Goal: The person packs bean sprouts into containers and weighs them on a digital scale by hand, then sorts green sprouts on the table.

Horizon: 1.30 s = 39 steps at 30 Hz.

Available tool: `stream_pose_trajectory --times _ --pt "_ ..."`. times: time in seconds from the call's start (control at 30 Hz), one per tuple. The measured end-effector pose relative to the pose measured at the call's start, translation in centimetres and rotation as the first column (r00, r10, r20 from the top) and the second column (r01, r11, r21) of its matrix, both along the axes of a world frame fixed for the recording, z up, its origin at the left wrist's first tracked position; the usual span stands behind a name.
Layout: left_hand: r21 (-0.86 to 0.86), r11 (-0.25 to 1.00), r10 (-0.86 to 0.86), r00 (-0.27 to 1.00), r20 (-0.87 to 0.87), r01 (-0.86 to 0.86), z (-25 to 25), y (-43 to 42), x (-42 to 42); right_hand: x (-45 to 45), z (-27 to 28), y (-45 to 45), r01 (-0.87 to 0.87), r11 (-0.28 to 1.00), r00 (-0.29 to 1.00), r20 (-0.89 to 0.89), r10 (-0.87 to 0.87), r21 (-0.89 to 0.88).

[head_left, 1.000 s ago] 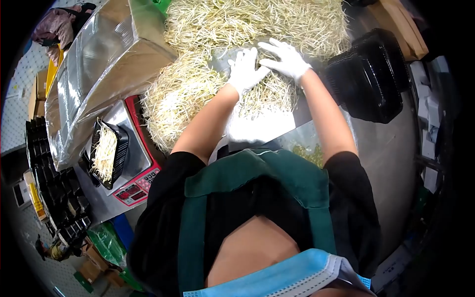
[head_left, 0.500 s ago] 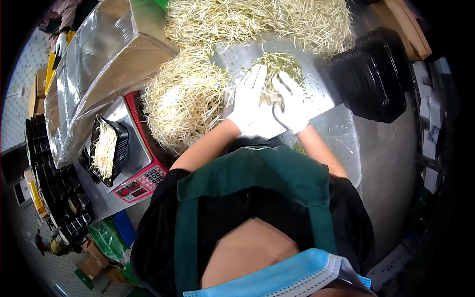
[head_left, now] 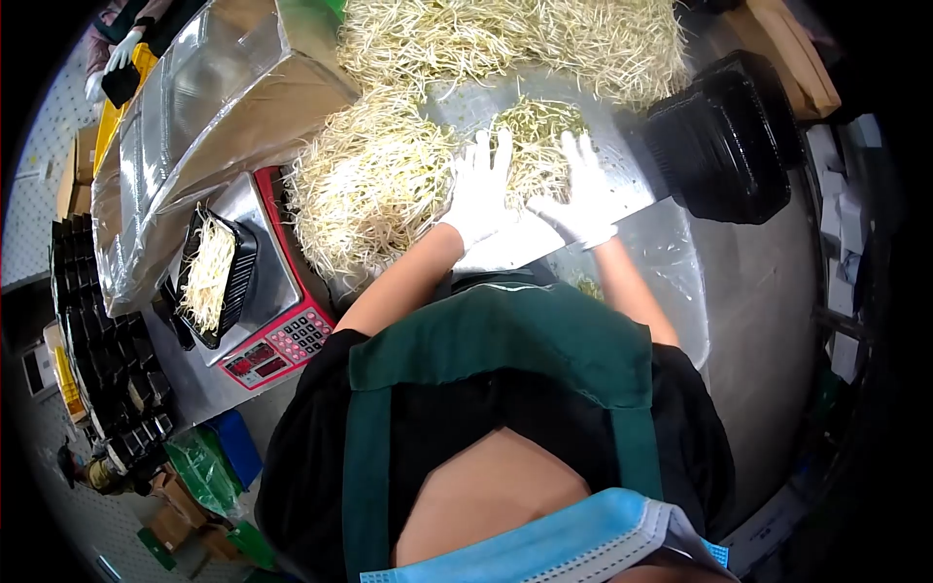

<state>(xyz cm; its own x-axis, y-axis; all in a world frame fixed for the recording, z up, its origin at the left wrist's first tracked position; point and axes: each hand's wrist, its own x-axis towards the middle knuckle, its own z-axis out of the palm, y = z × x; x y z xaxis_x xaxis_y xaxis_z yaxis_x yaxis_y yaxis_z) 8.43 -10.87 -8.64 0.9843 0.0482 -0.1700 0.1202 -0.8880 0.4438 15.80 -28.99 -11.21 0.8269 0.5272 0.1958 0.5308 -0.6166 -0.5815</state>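
Note:
A small heap of bean sprouts with greenish husks [head_left: 537, 160] lies on the metal table between my two white-gloved hands. My left hand [head_left: 479, 192] is at the heap's left side, open, fingers stretched forward and spread. On the heap's right side my right hand [head_left: 581, 197] is also open, its fingers pointing away from me and the thumb toward the heap. Bright glare washes out part of the gloves and tabletop. Left of my left hand rises a larger pile of bean sprouts [head_left: 374, 189].
Another large sprout pile [head_left: 515, 39] spans the back. A red scale [head_left: 282, 340] at left carries a black tray of sprouts [head_left: 212, 277]. Stacked black trays [head_left: 729, 146] stand at right, beyond a plastic bag [head_left: 661, 262]. A co-worker's gloved hand [head_left: 124, 49] holds something black.
My hands have spread apart and flattened, where before they were cupped closer around the small heap. The co-worker's hand now holds a black object. The view has shifted slightly.

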Motion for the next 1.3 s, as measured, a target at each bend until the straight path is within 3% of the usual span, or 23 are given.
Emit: stream_pose_trajectory --times 0.03,0.07,0.1,0.13,0.17,0.3,0.33,0.4,0.47,0.5,0.53,0.6,0.7,0.8,0.87,0.97,1.0,1.03,1.1,1.13,1.17,1.23,1.3 --pt "-0.094 0.994 0.074 0.982 0.171 -0.059 -1.4 -0.3 0.4 -0.6 -0.4 1.2 -0.025 0.998 0.995 0.098 0.019 0.059" --pt "-0.094 0.994 0.07 0.982 0.173 -0.054 -2.5 -0.4 0.8 -1.0 -1.1 1.9 -0.054 0.992 0.98 0.195 0.031 0.113" --pt "-0.311 0.95 0.114 0.936 0.334 -0.005 -3.1 -0.4 1.2 -1.0 -1.4 2.2 -0.052 0.992 0.98 0.195 0.029 0.111" --pt "-0.501 0.861 0.194 0.86 0.472 0.081 -3.7 -0.6 1.5 -0.6 -1.6 2.5 -0.052 0.96 0.987 0.163 0.007 0.274" --pt "-0.442 0.893 0.235 0.745 0.624 0.089 -1.8 -1.5 1.2 -0.1 -1.6 2.8 -0.05 0.901 0.991 0.131 -0.008 0.431" --pt "-0.45 0.869 0.166 0.735 0.657 0.206 -0.8 -0.1 -0.3 0.7 1.3 1.3 -0.032 0.827 0.971 -0.178 0.159 0.562" --pt "-0.448 0.869 0.163 0.733 0.66 0.211 -1.2 0.4 -0.8 0.9 0.8 1.1 -0.032 0.826 0.972 -0.174 0.156 0.563" --pt "-0.277 0.96 0.106 0.892 0.439 0.022 -2.5 1.4 -2.1 1.5 -0.2 0.3 -0.141 0.932 0.989 0.098 0.115 0.334" --pt "-0.274 0.962 0.131 0.86 0.492 0.01 -4.1 1.7 -2.1 1.1 -0.5 -0.2 -0.11 0.942 0.99 0.123 0.074 0.318" --pt "-0.612 0.789 0.296 0.908 0.295 -0.058 -3.9 1.4 -1.6 0.6 -0.2 0.0 -0.048 0.956 0.997 0.074 0.028 0.289" --pt "-0.85 0.502 0.377 0.925 0.05 -0.158 -3.7 1.0 -1.2 0.0 0.0 0.4 0.013 0.966 0.999 0.03 -0.021 0.257" --pt "-0.955 0.198 0.335 0.931 -0.146 -0.221 -3.5 0.2 0.1 -2.0 0.6 1.7 0.011 0.997 0.999 -0.052 -0.007 0.076" --pt "-0.929 -0.069 0.264 0.892 -0.367 -0.362 -1.4 -1.0 0.5 -4.7 1.8 4.0 -0.109 0.994 0.994 0.01 0.108 0.028" --pt "-0.948 -0.012 0.24 0.92 -0.31 -0.317 1.1 -0.3 -0.4 -4.7 0.7 5.0 -0.099 0.995 0.987 0.125 0.1 -0.011" --pt "-0.951 0.047 0.161 0.942 -0.295 -0.306 1.6 0.6 -0.8 -2.1 -0.8 5.3 -0.07 0.992 0.979 0.197 0.048 0.109" --pt "-0.99 0.115 0.32 0.947 -0.04 -0.081 1.8 -0.3 -2.8 0.5 0.3 4.8 -0.123 0.921 0.981 0.188 0.056 0.369" --pt "-0.989 0.145 0.37 0.928 0.033 -0.022 2.2 -0.7 -3.5 1.0 0.7 4.4 -0.087 0.693 0.966 -0.108 0.233 0.716" --pt "-0.97 -0.174 0.395 0.89 -0.229 -0.172 4.0 -1.0 -3.5 1.0 2.3 4.0 0.044 0.61 0.914 -0.279 0.296 0.791" --pt "-0.83 -0.476 0.333 0.815 -0.475 -0.289 4.1 -1.6 -3.2 1.2 5.7 3.4 0.261 0.457 0.829 -0.44 0.346 0.851" --pt "-0.958 0.242 0.282 0.956 -0.08 -0.152 2.8 -1.9 -3.1 1.6 7.0 3.0 0.326 0.38 0.831 -0.454 0.321 0.866" --pt "-0.575 0.805 -0.037 0.98 0.196 0.146 1.2 -2.3 -3.0 2.9 8.9 2.1 0.362 0.386 0.727 -0.517 0.453 0.848" --pt "0.0 0.929 -0.364 0.912 0.189 0.37 0.2 -3.0 -3.9 3.8 12.4 0.6 0.354 0.37 0.794 -0.485 0.367 0.859" --pt "-0.011 0.964 -0.258 0.944 0.206 0.266 -0.5 -3.3 -3.2 4.9 16.1 -1.4 0.246 0.331 0.883 -0.352 0.311 0.911"
